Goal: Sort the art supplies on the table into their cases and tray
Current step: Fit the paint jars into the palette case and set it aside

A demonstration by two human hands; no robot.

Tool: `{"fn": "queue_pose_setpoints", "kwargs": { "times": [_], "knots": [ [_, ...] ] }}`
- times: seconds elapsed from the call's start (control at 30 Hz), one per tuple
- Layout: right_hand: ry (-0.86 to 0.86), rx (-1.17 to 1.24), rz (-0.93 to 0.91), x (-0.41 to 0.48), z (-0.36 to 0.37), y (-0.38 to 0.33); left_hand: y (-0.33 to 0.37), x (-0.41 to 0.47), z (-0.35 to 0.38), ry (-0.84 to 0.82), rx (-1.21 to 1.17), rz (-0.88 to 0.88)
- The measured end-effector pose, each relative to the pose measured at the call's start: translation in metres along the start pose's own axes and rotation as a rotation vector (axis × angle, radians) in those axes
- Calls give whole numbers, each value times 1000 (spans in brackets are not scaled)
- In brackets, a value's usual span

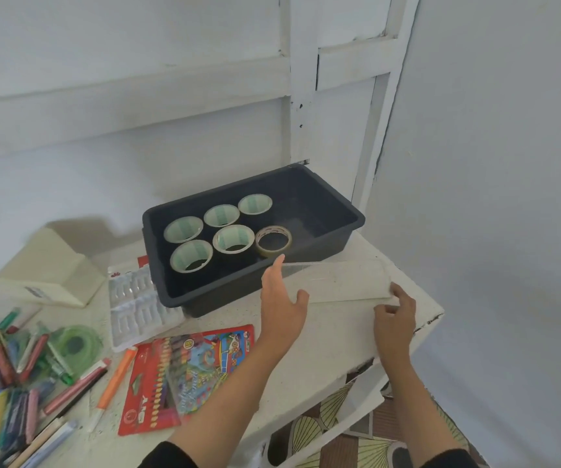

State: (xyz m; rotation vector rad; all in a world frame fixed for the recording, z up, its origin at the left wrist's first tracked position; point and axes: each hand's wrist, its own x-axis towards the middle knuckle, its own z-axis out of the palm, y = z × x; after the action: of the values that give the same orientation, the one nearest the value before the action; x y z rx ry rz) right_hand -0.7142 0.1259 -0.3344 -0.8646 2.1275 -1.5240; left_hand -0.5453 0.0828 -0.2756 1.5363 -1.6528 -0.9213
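Observation:
A dark grey tray [336, 231] stands at the back of the white table [333, 336] and holds several tape rolls [232, 238]. A clear plastic ruler-like piece [343, 282] lies just in front of the tray. My left hand [281, 298] is stretched out with straight fingers, its fingertips touching the clear piece's left end by the tray wall. My right hand [394, 315] has curled fingers and pinches the piece's right end near the table's right edge. A red crayon case [188, 373] lies nearer me, on the left.
A heap of crayons, pens and markers [9, 369] covers the left of the table, with a green tape dispenser [76, 342] and an orange highlighter [117, 380]. Clear blister trays [137, 302] and a cream box [49, 268] lie left of the tray. The table's chipped corner is at the right.

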Motion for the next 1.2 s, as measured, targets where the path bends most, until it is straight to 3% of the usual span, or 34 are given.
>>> {"fn": "queue_pose_setpoints", "kwargs": {
  "times": [0.23,0.63,0.93,1.2],
  "knots": [
    [204,236,-69,-4,-30,-46,14,-29,-20,-131,-180,-95],
    [272,325,-150,-117,-39,-111,-1,-86,-122,74,-369,84],
    [31,176,-222,-250,21,-132,-80,-148,-240,277,-421,-96],
    [-460,59,-308,-347,98,-131,-176,-220,-341,537,-333,-307]
  ]
}}
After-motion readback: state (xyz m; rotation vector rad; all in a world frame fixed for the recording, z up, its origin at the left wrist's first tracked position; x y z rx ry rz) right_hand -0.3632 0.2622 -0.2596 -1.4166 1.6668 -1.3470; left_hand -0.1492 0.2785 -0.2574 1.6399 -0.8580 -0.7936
